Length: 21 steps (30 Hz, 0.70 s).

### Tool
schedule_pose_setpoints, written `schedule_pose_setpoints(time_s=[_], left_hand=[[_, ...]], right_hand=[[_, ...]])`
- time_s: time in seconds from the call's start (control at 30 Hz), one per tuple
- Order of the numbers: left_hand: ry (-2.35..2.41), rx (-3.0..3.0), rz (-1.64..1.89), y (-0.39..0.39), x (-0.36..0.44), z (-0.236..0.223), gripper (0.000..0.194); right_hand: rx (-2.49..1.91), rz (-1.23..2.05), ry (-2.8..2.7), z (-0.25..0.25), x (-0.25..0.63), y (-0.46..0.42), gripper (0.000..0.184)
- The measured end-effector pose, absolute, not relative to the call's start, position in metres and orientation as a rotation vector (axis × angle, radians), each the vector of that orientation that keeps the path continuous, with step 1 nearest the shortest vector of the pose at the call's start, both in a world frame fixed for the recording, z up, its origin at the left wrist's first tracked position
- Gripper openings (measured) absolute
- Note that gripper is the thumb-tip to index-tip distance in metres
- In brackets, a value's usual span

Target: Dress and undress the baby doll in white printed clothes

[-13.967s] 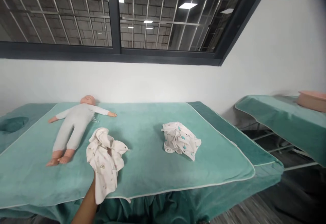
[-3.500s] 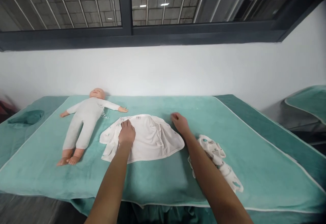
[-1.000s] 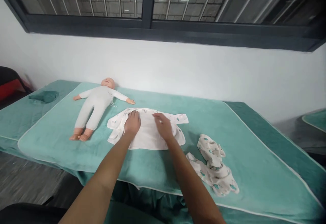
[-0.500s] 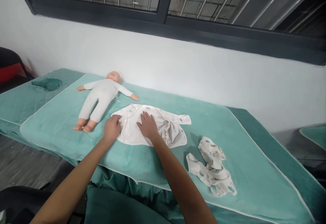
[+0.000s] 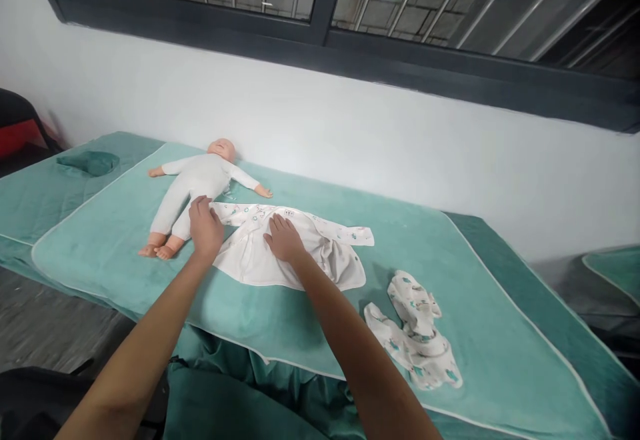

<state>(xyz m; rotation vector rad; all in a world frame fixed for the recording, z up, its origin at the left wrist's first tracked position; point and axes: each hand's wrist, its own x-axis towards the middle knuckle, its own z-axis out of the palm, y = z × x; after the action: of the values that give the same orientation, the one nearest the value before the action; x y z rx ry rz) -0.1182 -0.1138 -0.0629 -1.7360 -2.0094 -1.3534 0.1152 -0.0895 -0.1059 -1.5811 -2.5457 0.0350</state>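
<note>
A white baby shirt (image 5: 250, 260) with small prints lies spread on the green bed cover, both sleeves stretched out sideways. My left hand (image 5: 207, 228) is closed on the cuff of its left-hand sleeve, beside the doll's legs. Flat on the middle of the shirt, just below the neck label, rests my right hand (image 5: 284, 237), fingers spread. The baby doll (image 5: 200, 177) in a white suit lies on its back to the left, arms out. A crumpled printed baby garment (image 5: 417, 337) lies to the right of my right forearm.
The green cover (image 5: 500, 347) spans the bed along a white wall under a barred window. A dark green cloth bundle (image 5: 89, 163) lies at the left end. A red and black chair (image 5: 23, 130) stands beyond it; another green-covered bed (image 5: 617, 263) is at right.
The crumpled shirt was first carried in my left hand, then spread out. My left hand has just moved up and left, drawing the left sleeve straight. My right hand has settled flat.
</note>
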Motion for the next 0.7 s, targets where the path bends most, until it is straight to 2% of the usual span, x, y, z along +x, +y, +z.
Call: schedule_pose_setpoints(time_s=[0.07,0.23,0.33,0.43,0.7], left_hand=[[-1.822,-1.906,-1.328,-0.120,-0.108,-0.068,0.034],[-1.457,-2.567,-0.931,-0.152,-0.075,-0.090,0.036],[-1.454,-2.601,-0.878,-0.171,-0.061,-0.095,0.037],[-1.447,-2.651,-0.787,-0.186,-0.056,-0.093,0.030],[-1.690,-2.450,-0.737,-0.212,-0.067,-0.100,0.028]], right_hand=[[-1.591,0.051,-2.532,-0.105,0.112,-0.086,0.067],[-1.626,0.042,-2.435,-0.106,0.104,-0.074,0.068],[-1.687,0.073,-2.385,-0.106,0.097,-0.069,0.065],[-1.721,0.066,-2.338,-0.105,0.091,-0.077,0.061],[-1.625,0.053,-2.416,-0.104,0.085,-0.153,0.067]])
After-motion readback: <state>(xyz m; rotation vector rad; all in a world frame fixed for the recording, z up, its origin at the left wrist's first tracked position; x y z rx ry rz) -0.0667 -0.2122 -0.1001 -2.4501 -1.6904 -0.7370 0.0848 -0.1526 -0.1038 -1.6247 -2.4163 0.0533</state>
